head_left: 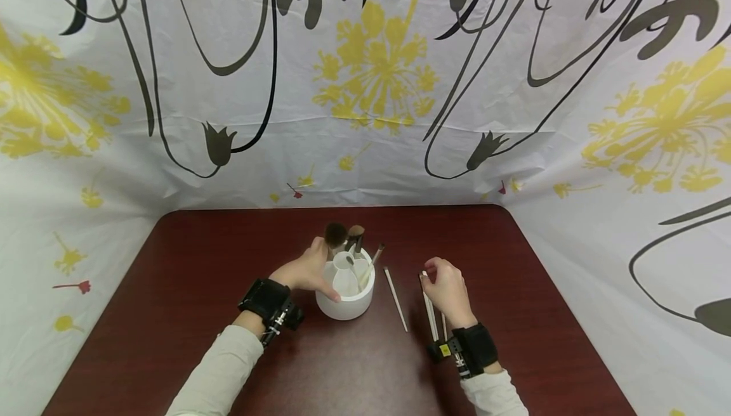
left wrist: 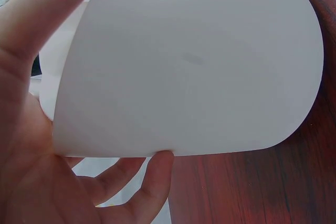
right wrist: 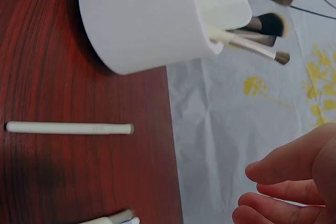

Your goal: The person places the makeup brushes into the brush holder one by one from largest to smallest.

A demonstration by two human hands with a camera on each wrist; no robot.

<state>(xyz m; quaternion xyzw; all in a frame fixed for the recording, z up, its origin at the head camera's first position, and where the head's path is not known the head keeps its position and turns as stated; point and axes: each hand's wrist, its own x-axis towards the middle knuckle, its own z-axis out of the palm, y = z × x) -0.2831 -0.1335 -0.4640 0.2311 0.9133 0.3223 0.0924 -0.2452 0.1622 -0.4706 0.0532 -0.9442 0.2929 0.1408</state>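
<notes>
My left hand (head_left: pixel 308 270) grips a round white makeup brush holder (head_left: pixel 342 309), its thumb at the near side and its fingers round the far left. The holder's smooth wall (left wrist: pixel 184 77) fills most of the left wrist view. Several makeup brushes stand in it, among them one with a wide dark head (head_left: pixel 335 234). My right hand (head_left: pixel 448 292) hovers over pale-handled brushes (head_left: pixel 429 308) lying on the table. Seen in the right wrist view, its fingers (right wrist: pixel 278 166) are gently bent, with nothing between them and no brush in them.
Between the holder and my right hand, a slim white brush (head_left: pixel 396 299) lies alone on the dark red-brown table (head_left: pixel 200 264). A patterned white cloth (head_left: pixel 365 169) hangs behind the table and along both sides.
</notes>
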